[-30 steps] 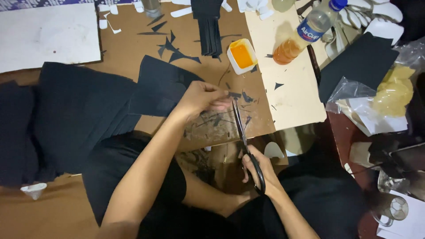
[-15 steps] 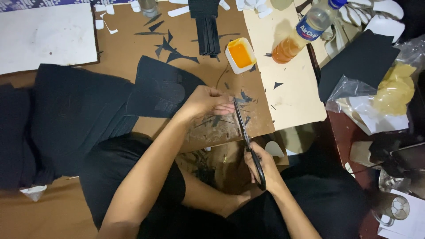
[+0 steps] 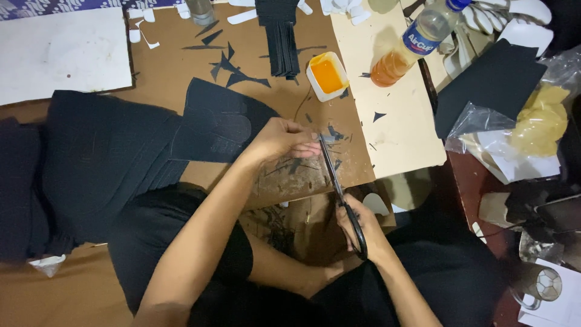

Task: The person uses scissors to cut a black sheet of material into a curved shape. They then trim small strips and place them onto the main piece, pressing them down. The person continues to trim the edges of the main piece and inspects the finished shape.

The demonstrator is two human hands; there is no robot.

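A cluttered brown cardboard worktop (image 3: 181,66) carries black offcuts. The left hand (image 3: 279,140) pinches a small black scrap (image 3: 330,134) at the blades of the scissors (image 3: 339,188), gripped closed by the right hand (image 3: 363,227). Fingertips sit close to the edge; a nick seems possible. A tub of orange glue (image 3: 327,75) stands near, and a bottle (image 3: 411,45) beyond.

Black scraps (image 3: 233,66) around orange tub (image 3: 327,75)

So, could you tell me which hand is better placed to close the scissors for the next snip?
Probably the right hand: its fingers sit in the scissors' handle loops. The left hand pinches the small black piece by the blade tips.
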